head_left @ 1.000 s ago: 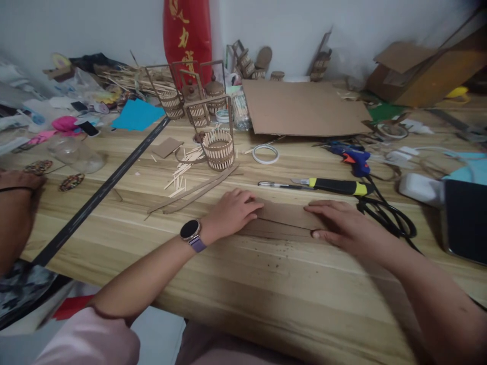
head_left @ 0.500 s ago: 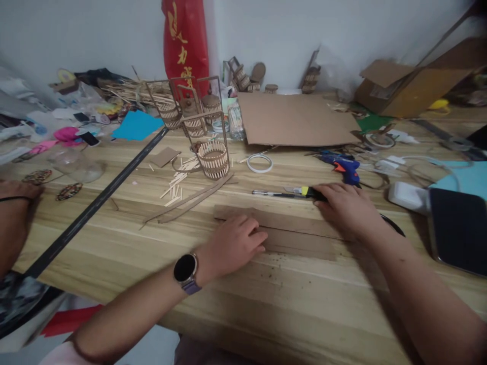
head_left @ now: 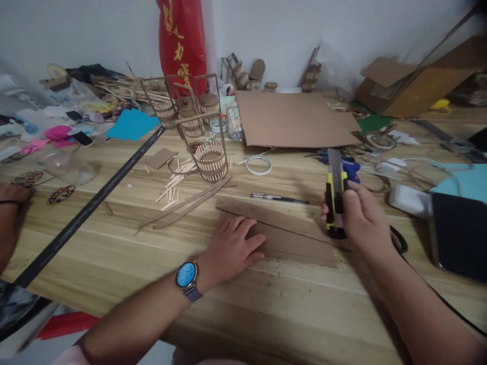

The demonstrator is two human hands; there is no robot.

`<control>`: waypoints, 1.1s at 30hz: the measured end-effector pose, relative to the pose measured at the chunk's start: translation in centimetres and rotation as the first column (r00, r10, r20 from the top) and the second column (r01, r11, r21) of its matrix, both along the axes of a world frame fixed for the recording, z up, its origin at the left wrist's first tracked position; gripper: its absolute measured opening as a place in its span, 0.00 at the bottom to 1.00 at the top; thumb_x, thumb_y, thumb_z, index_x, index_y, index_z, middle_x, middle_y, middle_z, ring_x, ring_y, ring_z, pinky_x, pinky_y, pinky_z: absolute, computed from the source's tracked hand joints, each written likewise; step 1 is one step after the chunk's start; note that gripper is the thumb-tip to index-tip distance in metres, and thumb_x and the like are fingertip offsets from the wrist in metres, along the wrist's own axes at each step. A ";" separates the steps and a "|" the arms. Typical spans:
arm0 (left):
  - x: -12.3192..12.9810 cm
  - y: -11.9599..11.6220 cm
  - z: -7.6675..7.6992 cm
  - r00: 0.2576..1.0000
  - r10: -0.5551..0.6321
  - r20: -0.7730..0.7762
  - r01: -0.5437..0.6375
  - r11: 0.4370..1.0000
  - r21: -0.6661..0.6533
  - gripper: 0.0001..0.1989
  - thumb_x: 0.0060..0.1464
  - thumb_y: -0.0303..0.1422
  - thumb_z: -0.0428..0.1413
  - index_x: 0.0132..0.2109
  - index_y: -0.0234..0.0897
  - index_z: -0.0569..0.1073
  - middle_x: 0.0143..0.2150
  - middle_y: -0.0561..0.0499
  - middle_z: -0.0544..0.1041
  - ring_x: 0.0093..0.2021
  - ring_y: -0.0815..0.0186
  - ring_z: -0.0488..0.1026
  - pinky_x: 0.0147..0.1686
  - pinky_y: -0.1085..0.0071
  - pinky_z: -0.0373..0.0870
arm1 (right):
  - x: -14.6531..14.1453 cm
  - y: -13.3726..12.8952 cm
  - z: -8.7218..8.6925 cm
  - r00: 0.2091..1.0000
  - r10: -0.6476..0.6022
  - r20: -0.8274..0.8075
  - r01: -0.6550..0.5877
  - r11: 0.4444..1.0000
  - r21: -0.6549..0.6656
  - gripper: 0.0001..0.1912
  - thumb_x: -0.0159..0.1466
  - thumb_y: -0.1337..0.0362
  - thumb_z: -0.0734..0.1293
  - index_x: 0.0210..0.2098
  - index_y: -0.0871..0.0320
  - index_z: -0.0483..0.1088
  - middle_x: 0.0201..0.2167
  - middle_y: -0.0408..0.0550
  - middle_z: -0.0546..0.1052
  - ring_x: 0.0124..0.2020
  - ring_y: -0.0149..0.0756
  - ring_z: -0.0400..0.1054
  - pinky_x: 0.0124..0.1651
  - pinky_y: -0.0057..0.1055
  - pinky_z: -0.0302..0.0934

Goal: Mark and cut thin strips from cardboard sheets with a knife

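Note:
My left hand [head_left: 238,247] lies with fingers spread on a piece of brown cardboard [head_left: 297,243] at the middle of the table. A dark lengthwise line runs across this cardboard. In my right hand [head_left: 361,218] is a yellow and black utility knife [head_left: 335,203], raised above the cardboard's right part with its blade pointing up. A pen [head_left: 279,197] lies just behind the cardboard. Small dark crumbs are scattered on the wood in front of it.
Small stick baskets [head_left: 211,162] with tall handles stand behind loose sticks and cardboard strips [head_left: 186,205]. A large cardboard sheet [head_left: 297,121], white tape roll [head_left: 258,165] and blue glue gun [head_left: 350,170] lie farther back. At right is a dark tablet [head_left: 462,233]; another person's hand [head_left: 13,195] rests far left.
My right hand has lifted the utility knife off the table and turned its blade upward. My left fingers have spread on the cardboard. The watch face has lit up.

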State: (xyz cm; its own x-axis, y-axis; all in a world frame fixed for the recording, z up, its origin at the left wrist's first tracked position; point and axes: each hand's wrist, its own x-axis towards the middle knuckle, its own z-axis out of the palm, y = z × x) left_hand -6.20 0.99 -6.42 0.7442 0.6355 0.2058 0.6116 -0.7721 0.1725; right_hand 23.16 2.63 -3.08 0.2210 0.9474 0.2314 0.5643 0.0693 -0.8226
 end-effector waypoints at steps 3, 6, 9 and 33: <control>-0.1 -0.2 -0.3 0.999 0.016 0.028 -0.016 1.000 0.002 0.21 0.70 0.47 0.52 0.59 0.40 0.76 0.66 0.36 0.68 0.65 0.45 0.64 0.60 0.44 0.69 | -1.3 0.0 -0.6 0.948 0.065 -0.313 -0.116 0.982 -0.150 0.20 0.69 0.41 0.58 0.47 0.48 0.66 0.28 0.43 0.71 0.22 0.37 0.64 0.24 0.36 0.65; -0.1 -0.4 -0.5 0.998 0.050 0.032 -0.050 0.999 -0.002 0.23 0.69 0.48 0.53 0.62 0.41 0.74 0.69 0.35 0.66 0.68 0.42 0.61 0.64 0.39 0.64 | -1.8 -0.2 -0.5 0.859 0.074 -0.506 -0.213 0.951 -0.223 0.20 0.64 0.42 0.66 0.47 0.48 0.67 0.29 0.42 0.69 0.21 0.34 0.61 0.21 0.34 0.61; -0.1 -0.4 -0.5 0.996 0.085 0.011 -0.085 0.996 -0.020 0.26 0.67 0.51 0.54 0.64 0.41 0.72 0.70 0.34 0.64 0.70 0.39 0.60 0.66 0.35 0.61 | -1.5 -0.3 -0.1 0.789 0.052 -0.612 -0.252 0.936 -0.246 0.20 0.60 0.46 0.68 0.48 0.47 0.69 0.30 0.42 0.69 0.21 0.33 0.59 0.20 0.33 0.58; -1.0 0.6 -0.3 0.990 0.086 0.108 -0.081 0.995 -0.053 0.36 0.65 0.59 0.51 0.63 0.33 0.73 0.67 0.32 0.69 0.68 0.39 0.61 0.66 0.37 0.60 | -3.0 -1.3 0.6 0.645 0.094 -0.758 -0.414 0.877 -0.243 0.18 0.51 0.59 0.71 0.42 0.51 0.69 0.30 0.42 0.70 0.22 0.31 0.59 0.19 0.29 0.56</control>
